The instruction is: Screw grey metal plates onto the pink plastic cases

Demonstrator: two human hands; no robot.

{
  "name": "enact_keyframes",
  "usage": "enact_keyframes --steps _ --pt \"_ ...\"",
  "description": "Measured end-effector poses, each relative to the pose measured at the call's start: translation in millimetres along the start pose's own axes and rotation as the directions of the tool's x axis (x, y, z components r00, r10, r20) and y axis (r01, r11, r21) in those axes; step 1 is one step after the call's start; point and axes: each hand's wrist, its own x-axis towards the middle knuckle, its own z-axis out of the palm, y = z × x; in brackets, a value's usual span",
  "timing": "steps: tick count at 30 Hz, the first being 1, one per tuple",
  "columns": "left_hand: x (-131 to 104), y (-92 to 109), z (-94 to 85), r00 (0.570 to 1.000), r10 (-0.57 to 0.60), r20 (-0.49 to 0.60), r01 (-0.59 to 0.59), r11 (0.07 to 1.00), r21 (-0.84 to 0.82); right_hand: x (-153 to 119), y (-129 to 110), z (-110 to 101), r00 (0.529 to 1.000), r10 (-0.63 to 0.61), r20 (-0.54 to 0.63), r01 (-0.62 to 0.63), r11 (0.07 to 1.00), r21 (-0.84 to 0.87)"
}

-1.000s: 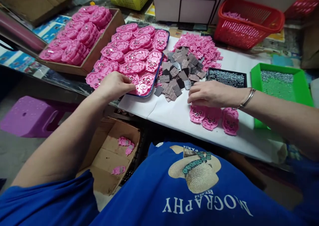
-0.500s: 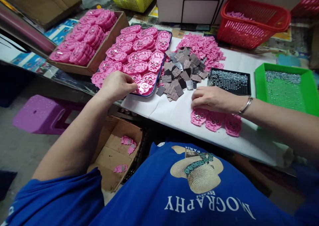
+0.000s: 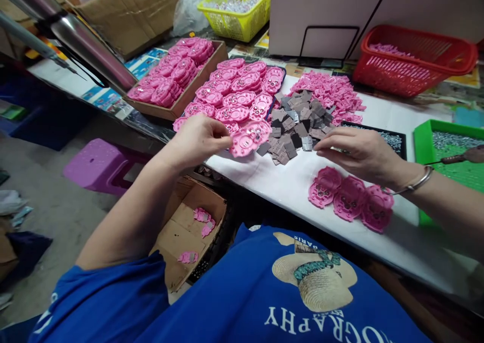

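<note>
My left hand (image 3: 202, 138) pinches the left end of a pink plastic piece (image 3: 250, 138), lifted at the front corner of a tray stacked with similar pink pieces (image 3: 240, 99). My right hand (image 3: 359, 151) hovers at the front right edge of a pile of grey plates (image 3: 298, 126), its fingers somewhat apart; no object shows between them. Three pink pieces (image 3: 348, 198) lie in a row on the white table surface (image 3: 264, 181), below my right hand. Behind the grey plates is a heap of small pink parts (image 3: 333, 93).
A black tray of screws (image 3: 395, 140) sits partly behind my right hand, with a green tray (image 3: 425, 141) farther right. Red basket (image 3: 412, 70) and yellow basket (image 3: 242, 22) stand behind. A cardboard box (image 3: 177, 227) is below the table edge.
My left hand has raised a pink piece from the tray's front corner. My right hand has moved off the row of three pieces toward the grey plates. The view has shifted.
</note>
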Motion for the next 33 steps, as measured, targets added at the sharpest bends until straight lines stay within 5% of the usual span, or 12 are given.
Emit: enact_keyframes --steps 7,14,22,27,33 --pt "-15 27 44.0 0.908 0.279 0.311 -0.349 0.917 0.194 14 -8 10 0.997 0.034 0.063 -0.039 0.995 0.090" --pt "-12 36 70.9 0.887 0.293 0.358 -0.418 0.838 0.350 16 -14 32 0.965 0.030 0.261 -0.055 0.995 0.088" --pt "-10 27 87.6 0.937 0.321 0.139 -0.349 0.888 0.298 17 -26 42 0.886 0.135 0.445 -0.158 0.987 0.015" --pt "-28 11 96.4 0.940 0.318 -0.123 -0.323 0.946 -0.019 14 -33 41 0.868 0.166 0.469 -0.178 0.984 -0.019" --pt "-51 10 106.2 0.958 0.265 -0.108 -0.286 0.881 -0.376 9 -44 40 0.870 0.116 0.479 -0.096 0.993 -0.066"
